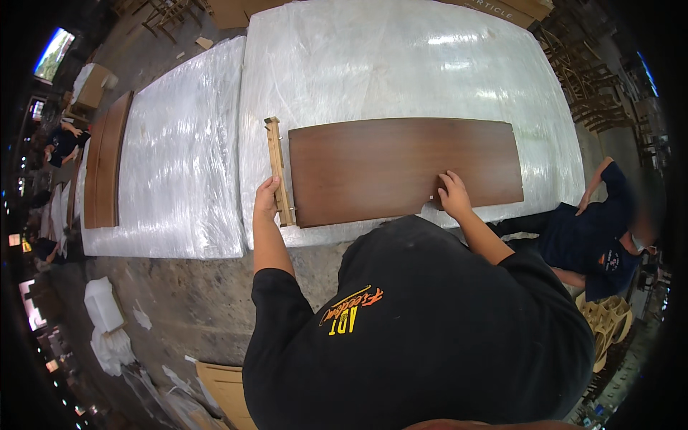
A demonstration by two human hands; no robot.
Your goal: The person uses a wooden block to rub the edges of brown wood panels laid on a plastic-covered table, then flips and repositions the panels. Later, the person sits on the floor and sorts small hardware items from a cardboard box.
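My left hand (266, 196) is closed round the near part of a narrow light-wood strip (278, 161), which has metal pins poking from its side. The strip stands along the left end of a dark brown wooden panel (387, 168), with a thin gap between them. That panel lies flat on a plastic-wrapped surface (358, 79). On the panel's near edge rests my right hand (453, 195), its fingers apart and slightly bent on the top face. A small pale spot shows beside those fingers; I cannot make out what it is.
A second wrapped surface (179, 158) adjoins on the left, with more brown panels (107, 165) at its far side. At the right a co-worker in a dark shirt (584, 247) is close by. Cardboard (226, 387) and white foam (104, 304) lie on the floor behind.
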